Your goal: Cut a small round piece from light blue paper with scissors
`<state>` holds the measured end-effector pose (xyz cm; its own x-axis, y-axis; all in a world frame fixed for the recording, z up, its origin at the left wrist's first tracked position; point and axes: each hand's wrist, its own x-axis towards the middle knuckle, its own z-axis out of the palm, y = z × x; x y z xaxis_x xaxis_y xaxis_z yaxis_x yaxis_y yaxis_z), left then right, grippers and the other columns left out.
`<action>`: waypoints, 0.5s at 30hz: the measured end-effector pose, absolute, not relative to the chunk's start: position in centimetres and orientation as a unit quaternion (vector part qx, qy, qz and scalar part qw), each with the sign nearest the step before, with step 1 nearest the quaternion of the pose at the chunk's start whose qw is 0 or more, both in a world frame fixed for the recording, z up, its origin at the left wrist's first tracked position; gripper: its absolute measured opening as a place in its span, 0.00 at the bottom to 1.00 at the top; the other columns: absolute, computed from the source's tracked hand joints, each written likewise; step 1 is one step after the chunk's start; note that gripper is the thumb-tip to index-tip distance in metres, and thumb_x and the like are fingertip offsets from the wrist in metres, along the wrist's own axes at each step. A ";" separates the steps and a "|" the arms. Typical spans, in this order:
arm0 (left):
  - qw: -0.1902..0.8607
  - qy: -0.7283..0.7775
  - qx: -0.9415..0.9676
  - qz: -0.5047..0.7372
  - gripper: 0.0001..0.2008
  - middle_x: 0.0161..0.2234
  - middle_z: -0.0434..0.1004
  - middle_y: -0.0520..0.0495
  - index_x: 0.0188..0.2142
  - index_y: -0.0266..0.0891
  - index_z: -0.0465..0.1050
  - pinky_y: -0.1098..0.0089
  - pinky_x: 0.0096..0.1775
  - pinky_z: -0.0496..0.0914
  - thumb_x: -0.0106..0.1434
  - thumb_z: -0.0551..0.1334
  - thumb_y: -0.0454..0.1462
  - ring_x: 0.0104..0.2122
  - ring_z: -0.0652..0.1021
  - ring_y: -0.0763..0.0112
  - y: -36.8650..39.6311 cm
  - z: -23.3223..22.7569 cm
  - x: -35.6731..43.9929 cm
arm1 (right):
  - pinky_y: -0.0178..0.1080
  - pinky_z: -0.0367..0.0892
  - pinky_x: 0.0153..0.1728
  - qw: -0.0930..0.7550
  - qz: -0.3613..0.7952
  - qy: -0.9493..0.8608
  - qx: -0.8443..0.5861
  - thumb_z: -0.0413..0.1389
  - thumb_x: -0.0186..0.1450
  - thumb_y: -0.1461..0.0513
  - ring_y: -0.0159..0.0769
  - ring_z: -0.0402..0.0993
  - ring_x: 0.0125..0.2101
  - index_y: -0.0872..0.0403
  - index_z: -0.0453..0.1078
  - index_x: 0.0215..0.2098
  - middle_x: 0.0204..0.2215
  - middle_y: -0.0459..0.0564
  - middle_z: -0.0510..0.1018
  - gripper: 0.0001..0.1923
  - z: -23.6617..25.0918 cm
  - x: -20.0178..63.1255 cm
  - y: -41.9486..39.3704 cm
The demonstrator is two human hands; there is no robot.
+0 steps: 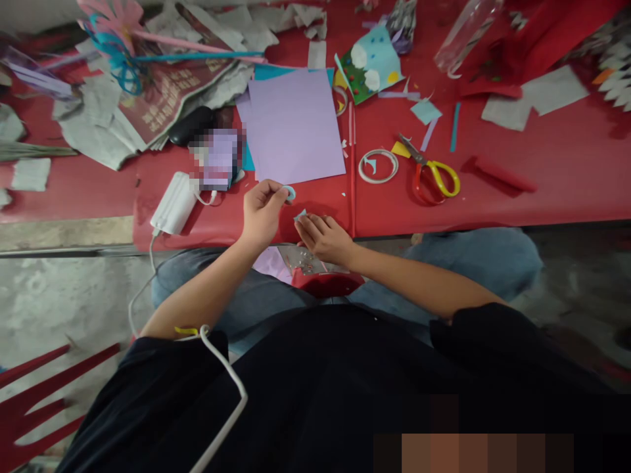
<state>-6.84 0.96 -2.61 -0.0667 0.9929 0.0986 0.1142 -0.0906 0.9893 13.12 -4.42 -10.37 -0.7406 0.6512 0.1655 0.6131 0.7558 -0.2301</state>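
My left hand pinches a small curled strip of light blue paper just above the near edge of the red table. My right hand rests beside it at the table edge, fingertips closed on a tiny light blue paper scrap. A lilac paper sheet lies directly beyond both hands. On my lap lie a patterned grey piece and red paper.
Red-and-yellow scissors and a tape ring lie to the right. A white power bank with cable sits left, next to newspaper. A green and blue paper craft, paper scraps and a clear bottle lie farther back.
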 end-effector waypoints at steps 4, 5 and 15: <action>0.432 0.505 0.533 0.523 0.08 0.31 0.82 0.48 0.32 0.40 0.80 0.70 0.41 0.75 0.70 0.67 0.35 0.32 0.80 0.73 1.1 -2.5 -6.6 | 0.52 0.66 0.48 0.132 0.080 -0.932 -0.329 0.44 0.84 0.54 0.53 0.76 0.54 0.57 0.76 0.65 0.59 0.66 0.82 0.25 -11.4 13.3 -4.0; 0.433 0.503 0.534 0.524 0.08 0.31 0.82 0.48 0.32 0.40 0.80 0.71 0.41 0.75 0.70 0.66 0.35 0.32 0.80 0.73 1.1 -2.5 -6.6 | 0.50 0.65 0.46 0.135 0.082 -0.932 -0.326 0.45 0.84 0.53 0.50 0.76 0.49 0.55 0.80 0.59 0.53 0.64 0.85 0.24 -11.5 13.3 -3.9; 0.469 0.515 0.504 0.511 0.10 0.31 0.81 0.48 0.31 0.40 0.76 0.71 0.39 0.74 0.66 0.70 0.41 0.31 0.80 0.73 1.7 -2.6 -6.4 | 0.41 0.58 0.34 0.206 0.142 -0.889 -0.383 0.44 0.81 0.39 0.41 0.72 0.31 0.56 0.78 0.34 0.28 0.57 0.80 0.37 -9.1 11.9 -3.7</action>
<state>-6.43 1.66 -2.59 -0.0519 0.9981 0.0318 0.0392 -0.0297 0.9988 11.91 -3.70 -9.10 -0.6215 0.7396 0.2585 0.6228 0.6665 -0.4097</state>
